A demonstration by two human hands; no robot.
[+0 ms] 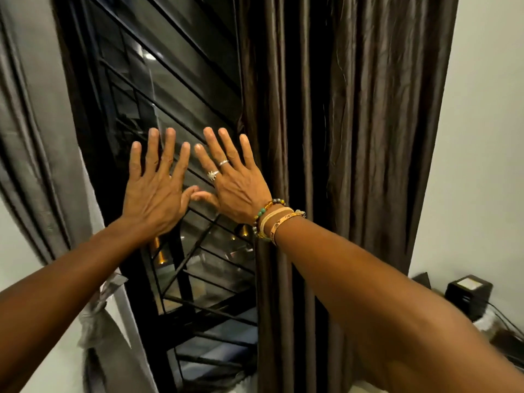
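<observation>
- The left hand and right hand are raised side by side at the centre of the frame. Their backs face the camera and their thumbs nearly meet.
- Both hands have straight, widely fanned fingers and hold nothing. Whether the palms press on anything behind them cannot be told.
- Behind them is a dark window grille of black slanted bars over glass, running from the upper left down to the bottom centre.
- The brown curtain hangs in deep vertical folds from the top centre to the bottom of the frame. Its inner edge is just beside the right hand's little finger.
- It looks like a thin, glossy fabric, so it is probably light, limp and a little slippery. A pull on one fold would likely bunch it rather than move the whole drop.
- The best hold is probably on the inner edge beside the right hand, with several folds gathered in a full fist rather than pinched.
- The rings and bracelets on the right hand and wrist could snag the cloth.
- A grey curtain is drawn back along the left side of the frame and knotted lower down.
- A black box with cables sits at the lower right, against the pale wall.
</observation>
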